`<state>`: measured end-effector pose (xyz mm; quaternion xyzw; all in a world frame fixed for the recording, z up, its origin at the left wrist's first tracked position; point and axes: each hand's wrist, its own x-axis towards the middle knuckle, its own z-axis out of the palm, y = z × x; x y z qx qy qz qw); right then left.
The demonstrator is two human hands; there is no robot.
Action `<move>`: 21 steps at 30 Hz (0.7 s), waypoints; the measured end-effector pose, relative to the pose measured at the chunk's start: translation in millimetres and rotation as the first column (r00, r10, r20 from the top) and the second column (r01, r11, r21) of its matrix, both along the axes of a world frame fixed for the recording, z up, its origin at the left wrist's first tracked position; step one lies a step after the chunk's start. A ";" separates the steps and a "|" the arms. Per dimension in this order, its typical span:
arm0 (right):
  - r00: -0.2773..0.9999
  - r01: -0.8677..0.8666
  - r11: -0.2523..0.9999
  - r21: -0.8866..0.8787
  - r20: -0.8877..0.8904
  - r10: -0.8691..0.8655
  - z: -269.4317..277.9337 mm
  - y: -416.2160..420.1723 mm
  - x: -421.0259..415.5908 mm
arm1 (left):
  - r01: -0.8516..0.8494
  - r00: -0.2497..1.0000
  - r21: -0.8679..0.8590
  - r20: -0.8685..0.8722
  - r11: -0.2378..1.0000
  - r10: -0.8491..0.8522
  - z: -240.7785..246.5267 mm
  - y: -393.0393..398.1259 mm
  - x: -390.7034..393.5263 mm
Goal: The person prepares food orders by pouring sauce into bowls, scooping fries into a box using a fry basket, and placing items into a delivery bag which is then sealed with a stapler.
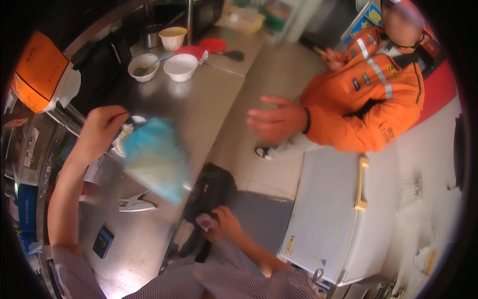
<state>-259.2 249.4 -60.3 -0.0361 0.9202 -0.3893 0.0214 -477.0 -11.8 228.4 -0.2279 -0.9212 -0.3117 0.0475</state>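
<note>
My left hand (pixel 99 130) grips the top of a light-blue plastic bag (pixel 155 160), which hangs over the steel counter and is blurred. Something pale shows through the bag's lower half. Low beside my body, past the counter's edge, is my right hand (pixel 227 226), its fingers loosely apart and nothing plainly in them. A small pinkish thing (pixel 204 221) appears next to its fingertips; I cannot tell what it is or whether they touch. Below the bag, a silver metal plier-like tool (pixel 137 203) lies on the counter, near a small dark-blue box (pixel 103 243).
A person in an orange jacket (pixel 358 97) stands across the counter, one hand (pixel 278 117) held out towards it. White bowls (pixel 180 68) and red lids (pixel 213 45) are at the counter's far end. A white chest freezer (pixel 328 209) stands at right. Orange paper packaging (pixel 41 71) hangs upper left.
</note>
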 end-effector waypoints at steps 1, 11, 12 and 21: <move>1.000 -0.009 0.999 0.032 0.023 0.008 1.1 5.4 -1.7 | 0.013 1.000 -0.048 0.011 0.999 -0.012 -20.9 1.9 -28.5; 0.994 -0.109 0.989 0.100 -0.005 0.111 -43.0 40.1 -46.8 | -0.097 0.993 -0.239 0.035 0.966 0.109 -136.4 199.5 -213.2; 0.990 -0.136 0.988 0.078 -0.010 0.137 -42.3 38.2 -56.0 | -0.174 0.984 -0.259 -0.019 0.950 0.175 -139.5 205.1 -214.4; 0.888 -0.459 0.885 -0.078 -0.045 0.457 22.8 -37.2 -110.6 | 0.018 0.984 -0.076 -0.177 0.997 -0.032 -91.3 66.5 -49.4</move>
